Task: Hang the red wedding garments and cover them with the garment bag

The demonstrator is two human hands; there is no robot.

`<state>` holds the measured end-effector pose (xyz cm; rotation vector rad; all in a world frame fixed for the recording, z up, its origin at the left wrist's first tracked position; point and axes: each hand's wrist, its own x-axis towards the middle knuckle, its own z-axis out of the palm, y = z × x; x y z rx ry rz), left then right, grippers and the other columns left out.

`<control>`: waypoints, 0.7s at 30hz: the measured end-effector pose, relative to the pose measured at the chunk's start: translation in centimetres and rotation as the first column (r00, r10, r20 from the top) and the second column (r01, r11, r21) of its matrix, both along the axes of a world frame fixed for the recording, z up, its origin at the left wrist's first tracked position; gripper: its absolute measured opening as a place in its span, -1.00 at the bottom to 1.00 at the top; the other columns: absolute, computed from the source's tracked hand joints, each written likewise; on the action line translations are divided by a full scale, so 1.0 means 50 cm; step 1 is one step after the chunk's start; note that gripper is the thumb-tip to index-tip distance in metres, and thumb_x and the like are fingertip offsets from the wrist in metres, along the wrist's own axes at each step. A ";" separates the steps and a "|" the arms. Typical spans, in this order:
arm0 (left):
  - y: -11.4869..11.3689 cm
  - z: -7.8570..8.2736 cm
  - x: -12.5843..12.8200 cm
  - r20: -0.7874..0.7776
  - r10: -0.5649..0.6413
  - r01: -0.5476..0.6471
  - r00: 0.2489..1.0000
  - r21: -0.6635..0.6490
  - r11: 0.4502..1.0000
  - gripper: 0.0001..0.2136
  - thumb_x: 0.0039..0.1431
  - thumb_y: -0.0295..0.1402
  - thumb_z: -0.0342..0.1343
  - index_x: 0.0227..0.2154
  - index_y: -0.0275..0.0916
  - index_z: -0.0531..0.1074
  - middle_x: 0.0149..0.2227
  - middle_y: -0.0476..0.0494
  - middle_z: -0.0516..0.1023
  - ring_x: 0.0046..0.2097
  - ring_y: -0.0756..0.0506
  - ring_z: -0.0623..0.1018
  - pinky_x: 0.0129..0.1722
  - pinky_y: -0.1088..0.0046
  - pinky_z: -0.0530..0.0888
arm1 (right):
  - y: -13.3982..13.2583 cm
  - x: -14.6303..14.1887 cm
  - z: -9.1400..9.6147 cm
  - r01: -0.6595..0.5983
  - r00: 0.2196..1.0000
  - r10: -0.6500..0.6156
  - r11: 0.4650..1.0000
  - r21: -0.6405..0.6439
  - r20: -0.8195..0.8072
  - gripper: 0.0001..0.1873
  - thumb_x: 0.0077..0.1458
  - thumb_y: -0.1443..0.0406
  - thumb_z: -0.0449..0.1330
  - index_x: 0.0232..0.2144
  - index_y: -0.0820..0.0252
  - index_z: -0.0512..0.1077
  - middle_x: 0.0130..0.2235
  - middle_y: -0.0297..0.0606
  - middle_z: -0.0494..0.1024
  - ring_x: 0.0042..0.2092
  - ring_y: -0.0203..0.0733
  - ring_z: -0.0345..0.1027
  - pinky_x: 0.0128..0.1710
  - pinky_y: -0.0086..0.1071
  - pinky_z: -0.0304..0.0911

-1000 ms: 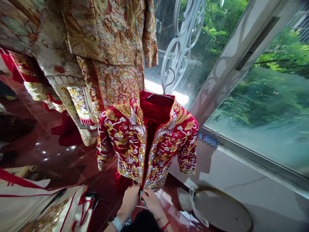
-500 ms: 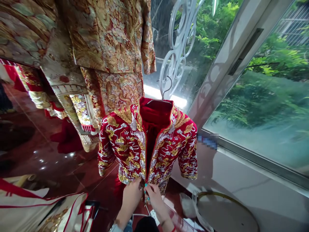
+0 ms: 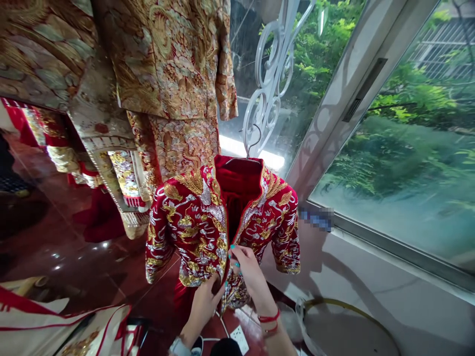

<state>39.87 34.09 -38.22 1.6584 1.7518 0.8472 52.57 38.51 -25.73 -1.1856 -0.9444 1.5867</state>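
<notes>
Right hand [image 3: 249,267] has moved up the red jacket [image 3: 193,222], fingers pinched together, perhaps on its edge; left hand [image 3: 203,300] clamps it lower. Jacket hangs beyond both, front opening [image 3: 233,212] running near to far.

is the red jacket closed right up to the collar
No, the jacket gapes open above the right hand, showing its red inside.

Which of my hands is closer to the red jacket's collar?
Your right hand. It is partway up the front of the jacket, below the collar; your left hand is lower, near the hem.
</notes>
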 end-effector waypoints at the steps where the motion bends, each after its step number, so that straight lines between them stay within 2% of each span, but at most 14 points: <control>1: 0.003 0.013 0.002 -0.025 0.005 -0.005 1.000 -0.002 1.000 -0.85 0.11 -0.20 0.05 -0.41 -0.17 0.37 -0.47 -0.09 0.54 -0.41 -0.14 0.53 -0.36 0.44 0.35 | -0.001 -0.008 0.002 0.021 1.000 -0.021 1.000 0.009 0.008 -0.65 -0.11 0.03 0.28 -0.52 0.16 0.31 -0.59 -0.47 0.19 -0.56 -0.41 -0.03 -0.58 -0.45 -0.15; 4: 0.019 0.064 0.012 -0.085 0.032 -0.026 0.996 0.066 0.997 -0.90 0.04 -0.26 0.08 -0.45 -0.16 0.32 -0.49 -0.03 0.50 -0.44 -0.08 0.48 -0.41 0.49 0.28 | -0.014 -0.031 -0.020 -0.010 1.000 0.010 1.000 0.018 -0.014 -0.58 -0.13 -0.05 0.25 -0.57 0.15 0.28 -0.63 -0.49 0.14 -0.58 -0.40 -0.06 -0.59 -0.44 -0.21; 7: 0.045 0.102 0.024 -0.142 0.094 -0.081 0.985 0.093 0.992 -0.92 0.04 -0.37 0.03 -0.36 -0.17 0.35 -0.43 -0.09 0.54 -0.38 -0.12 0.53 -0.41 0.48 0.25 | -0.028 -0.046 -0.049 -0.024 0.999 0.025 0.999 0.023 -0.038 -0.53 -0.13 -0.11 0.20 -0.59 0.15 0.24 -0.67 -0.52 0.09 -0.61 -0.43 -0.14 -0.60 -0.44 -0.27; 9: 0.059 0.108 0.029 -0.152 0.115 -0.103 0.982 0.086 0.991 -0.88 0.11 -0.41 -0.04 -0.34 -0.17 0.38 -0.41 -0.14 0.57 -0.34 -0.15 0.55 -0.39 0.46 0.26 | -0.031 -0.047 -0.058 -0.016 0.998 0.016 1.000 0.008 -0.052 -0.54 -0.14 -0.10 0.20 -0.58 0.15 0.25 -0.67 -0.53 0.08 -0.61 -0.44 -0.16 -0.60 -0.44 -0.28; 12: 0.070 0.095 0.030 -0.075 0.080 -0.069 0.994 0.135 0.988 -0.82 0.15 -0.42 -0.09 -0.27 -0.17 0.41 -0.30 -0.19 0.60 -0.29 -0.16 0.57 -0.33 0.43 0.32 | -0.023 -0.041 -0.050 -0.023 0.996 0.020 0.999 -0.033 -0.091 -0.55 -0.18 -0.09 0.24 -0.58 0.14 0.24 -0.69 -0.57 0.05 -0.63 -0.45 -0.20 -0.62 -0.44 -0.29; 14: 0.074 0.081 0.027 -0.022 0.046 -0.041 0.999 0.181 0.983 -0.82 0.17 -0.37 -0.06 -0.23 -0.18 0.41 -0.26 -0.22 0.60 -0.27 -0.17 0.57 -0.31 0.42 0.36 | -0.009 -0.035 -0.029 0.016 0.993 -0.020 0.999 -0.035 -0.119 -0.57 -0.18 -0.05 0.26 -0.56 0.14 0.24 -0.67 -0.57 0.08 -0.62 -0.45 -0.18 -0.63 -0.46 -0.23; 16: 0.077 0.069 0.023 0.001 0.042 -0.041 0.999 0.223 0.974 -0.82 0.22 -0.26 -0.05 -0.26 -0.19 0.41 -0.29 -0.22 0.59 -0.28 -0.18 0.57 -0.30 0.42 0.38 | 0.010 -0.032 0.008 0.082 0.988 -0.082 0.997 -0.004 -0.134 -0.61 -0.15 0.01 0.28 -0.54 0.15 0.26 -0.65 -0.55 0.12 -0.61 -0.46 -0.12 -0.61 -0.47 -0.16; 19: 0.086 0.058 0.020 -0.014 0.072 -0.065 0.997 0.286 0.956 -0.74 0.28 -0.16 -0.09 -0.38 -0.18 0.39 -0.39 -0.19 0.55 -0.34 -0.16 0.55 -0.31 0.40 0.38 | 0.046 -0.037 0.085 0.103 0.983 -0.087 0.990 0.091 -0.163 -0.66 -0.09 0.06 0.26 -0.53 0.18 0.29 -0.64 -0.55 0.12 -0.61 -0.47 -0.11 -0.62 -0.48 -0.16; 21: 0.092 0.052 0.017 -0.014 0.084 -0.075 0.996 0.317 0.945 -0.73 0.28 -0.15 -0.09 -0.38 -0.18 0.39 -0.39 -0.20 0.56 -0.34 -0.16 0.56 -0.30 0.40 0.40 | 0.069 -0.046 0.140 0.102 0.978 -0.067 0.980 0.172 -0.199 -0.67 -0.04 0.07 0.22 -0.55 0.19 0.30 -0.66 -0.56 0.11 -0.62 -0.47 -0.15 -0.63 -0.48 -0.20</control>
